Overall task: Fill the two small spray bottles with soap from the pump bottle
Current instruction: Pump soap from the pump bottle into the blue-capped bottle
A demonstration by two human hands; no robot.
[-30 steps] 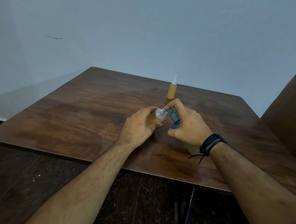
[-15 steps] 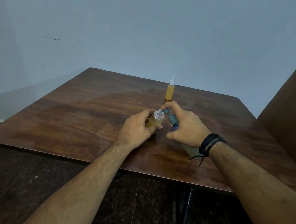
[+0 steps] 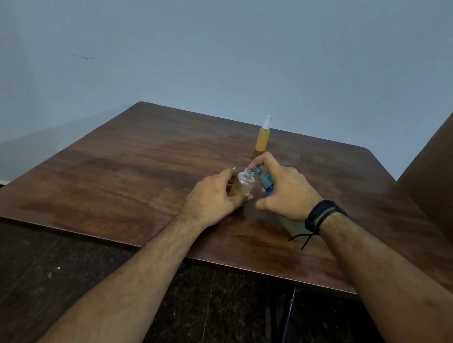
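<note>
Since 1 s ago the open bottle has gone from tilted toward the pump to nearly upright, neck clear of the fingers; both hands barely shifted otherwise. Left hand [image 3: 214, 198] is wrapped round the open spray bottle [image 3: 243, 185], cap off, clear neck showing, amber soap filling most of the body. Bottle sits near mid-desk, base hidden by fingers, can't tell if it's touching the desk [image 3: 107, 175]. Right hand [image 3: 284, 191] is closed over the pump bottle [image 3: 265, 179]: index finger curled on top of the teal pump head, thumb low at the front. Pump spout points left, tip just beside/at the rim of the open neck. Lower body of pump bottle mostly hidden under the palm, pale bit visible below the wrist. Black cord wristband [image 3: 322, 217] on rt wrist, loose ends hanging. 2nd spray bottle [image 3: 262, 136] stands upright farther back on the desk, well apart from the hands, white sprayer on, full of amber liquid.
</note>
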